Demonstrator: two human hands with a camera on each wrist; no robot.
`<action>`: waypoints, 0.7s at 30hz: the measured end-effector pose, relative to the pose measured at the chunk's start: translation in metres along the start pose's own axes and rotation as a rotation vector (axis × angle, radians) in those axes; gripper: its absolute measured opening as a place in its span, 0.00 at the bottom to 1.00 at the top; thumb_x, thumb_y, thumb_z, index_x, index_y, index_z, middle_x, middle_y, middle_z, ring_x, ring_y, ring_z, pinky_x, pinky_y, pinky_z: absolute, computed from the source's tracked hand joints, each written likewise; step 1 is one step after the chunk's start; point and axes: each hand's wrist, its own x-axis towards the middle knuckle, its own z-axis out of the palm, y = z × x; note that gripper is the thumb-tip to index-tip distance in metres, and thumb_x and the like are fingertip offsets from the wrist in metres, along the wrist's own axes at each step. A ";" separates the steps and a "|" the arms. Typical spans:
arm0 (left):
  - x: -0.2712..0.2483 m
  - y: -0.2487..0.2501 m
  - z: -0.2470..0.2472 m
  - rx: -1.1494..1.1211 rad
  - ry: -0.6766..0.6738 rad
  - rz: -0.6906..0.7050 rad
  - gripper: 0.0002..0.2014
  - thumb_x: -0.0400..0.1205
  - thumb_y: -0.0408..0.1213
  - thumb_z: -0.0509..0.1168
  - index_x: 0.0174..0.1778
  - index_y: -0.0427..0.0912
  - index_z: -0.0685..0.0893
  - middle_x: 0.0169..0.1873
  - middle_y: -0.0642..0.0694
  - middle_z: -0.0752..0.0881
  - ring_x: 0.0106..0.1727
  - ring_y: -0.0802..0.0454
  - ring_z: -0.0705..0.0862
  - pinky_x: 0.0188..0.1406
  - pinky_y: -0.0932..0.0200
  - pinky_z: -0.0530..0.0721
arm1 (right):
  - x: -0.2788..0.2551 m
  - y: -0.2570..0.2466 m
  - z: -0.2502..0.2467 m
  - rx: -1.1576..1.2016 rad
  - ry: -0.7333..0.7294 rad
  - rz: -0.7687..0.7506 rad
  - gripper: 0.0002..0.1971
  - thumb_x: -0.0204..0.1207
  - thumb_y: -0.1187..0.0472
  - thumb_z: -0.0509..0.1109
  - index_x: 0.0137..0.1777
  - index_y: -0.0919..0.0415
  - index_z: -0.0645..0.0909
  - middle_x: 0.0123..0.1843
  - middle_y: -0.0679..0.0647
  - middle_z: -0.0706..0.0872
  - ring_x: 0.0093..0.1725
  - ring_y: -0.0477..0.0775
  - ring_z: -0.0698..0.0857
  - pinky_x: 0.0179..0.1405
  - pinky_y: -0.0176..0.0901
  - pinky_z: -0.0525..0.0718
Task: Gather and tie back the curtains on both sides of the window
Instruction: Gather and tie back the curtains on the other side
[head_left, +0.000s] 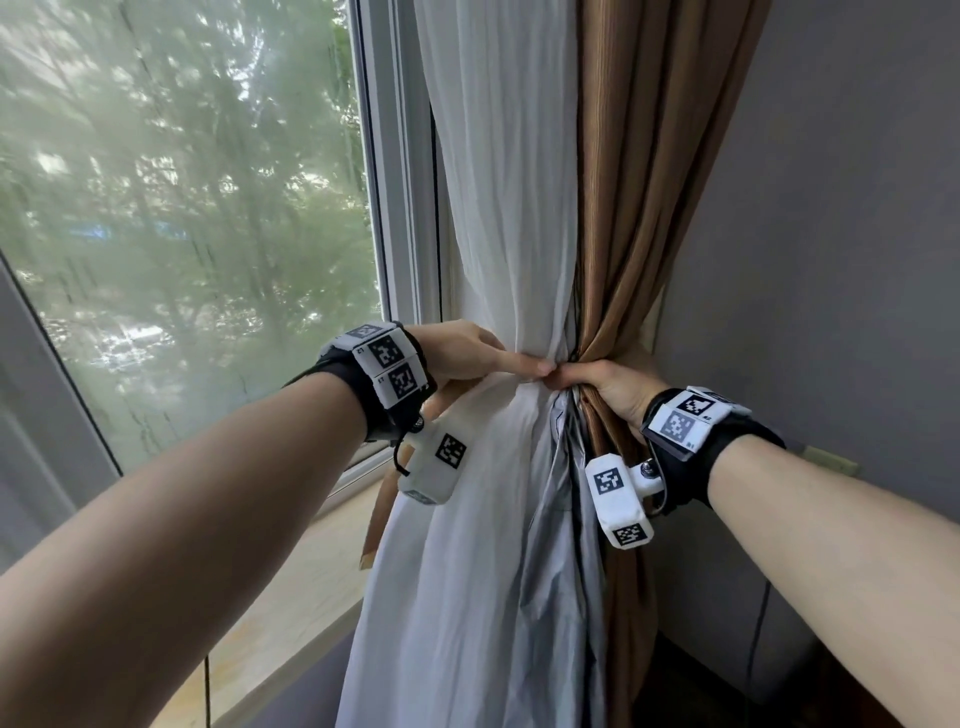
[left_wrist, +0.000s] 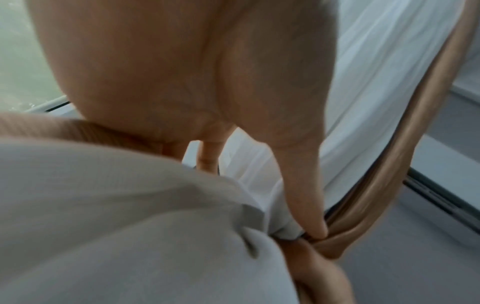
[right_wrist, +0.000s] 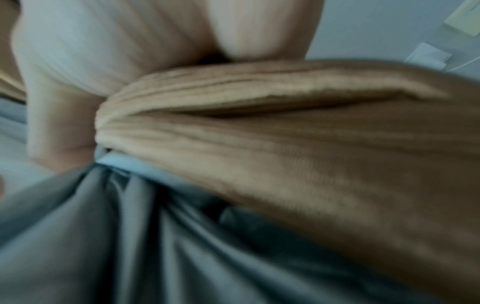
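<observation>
At the window's right side a white sheer curtain (head_left: 498, 208) and a brown striped curtain (head_left: 639, 182) with grey lining (head_left: 561, 545) are pinched together at waist height. My left hand (head_left: 498, 358) grips the white curtain from the left, thumb laid across its front, fingers hidden behind. My right hand (head_left: 597, 382) grips the brown curtain from the right, knuckles meeting the left thumb tip. A tan tie-back strap (head_left: 376, 519) hangs from under my left palm. The left wrist view shows the thumb (left_wrist: 301, 195) on the white cloth (left_wrist: 130, 226). The right wrist view is filled by brown folds (right_wrist: 285, 154) and lining (right_wrist: 130, 236).
Window glass (head_left: 182, 208) and its white frame (head_left: 395, 208) lie to the left, with a pale sill (head_left: 291, 597) below. A grey wall (head_left: 831, 260) closes the corner on the right, carrying a socket (head_left: 831, 462) and a thin cable (head_left: 758, 649).
</observation>
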 end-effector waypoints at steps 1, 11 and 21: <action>-0.004 0.000 -0.001 -0.084 -0.033 -0.002 0.28 0.76 0.63 0.76 0.51 0.37 0.91 0.29 0.43 0.89 0.22 0.51 0.84 0.28 0.61 0.81 | -0.002 -0.001 0.001 -0.011 0.016 -0.014 0.36 0.40 0.54 0.89 0.54 0.61 0.94 0.52 0.55 0.97 0.55 0.59 0.95 0.67 0.60 0.89; -0.013 -0.010 -0.001 -0.087 0.118 -0.045 0.23 0.62 0.50 0.89 0.47 0.46 0.91 0.30 0.46 0.92 0.31 0.49 0.90 0.53 0.46 0.90 | -0.010 -0.004 0.004 -0.066 0.095 -0.009 0.23 0.43 0.58 0.89 0.42 0.58 0.93 0.43 0.49 0.97 0.49 0.56 0.95 0.61 0.54 0.92; -0.030 -0.002 0.007 -0.223 0.130 -0.099 0.45 0.50 0.31 0.84 0.67 0.54 0.86 0.53 0.31 0.92 0.49 0.35 0.93 0.58 0.36 0.91 | -0.027 -0.012 -0.002 -0.069 0.052 -0.027 0.12 0.65 0.68 0.87 0.40 0.52 0.89 0.43 0.48 0.94 0.45 0.52 0.93 0.53 0.42 0.90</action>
